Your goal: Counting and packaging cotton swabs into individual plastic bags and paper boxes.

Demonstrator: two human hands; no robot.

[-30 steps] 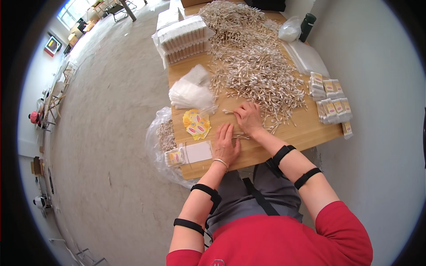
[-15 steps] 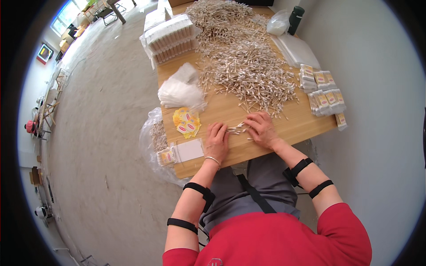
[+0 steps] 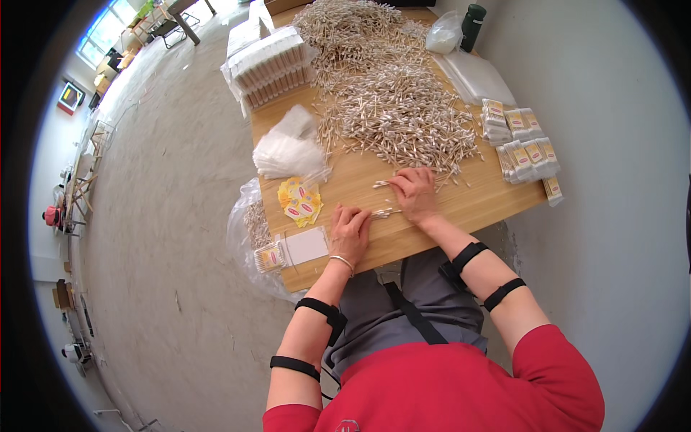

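A big heap of cotton swabs (image 3: pixel 403 108) covers the far half of the wooden table (image 3: pixel 461 209). My left hand (image 3: pixel 350 229) rests on the table near its front edge, fingers curled on the end of a small bundle of cotton swabs (image 3: pixel 385 212). My right hand (image 3: pixel 416 193) lies just right of that bundle, at the near edge of the heap. Its fingertips pinch a few loose swabs (image 3: pixel 380 184). The two hands are a short way apart.
Left of my hands lie yellow labels (image 3: pixel 299 201), a stack of clear plastic bags (image 3: pixel 288 151), a white card (image 3: pixel 306 246) and a filled packet (image 3: pixel 268 257). Packed packets (image 3: pixel 522 147) are stacked at the right edge. Boxes of swabs (image 3: pixel 270 65) and a dark bottle (image 3: pixel 473 18) stand at the back.
My right hand has come away from the left hand and moved toward the heap, taking a few swabs. The left hand stays at the small bundle.
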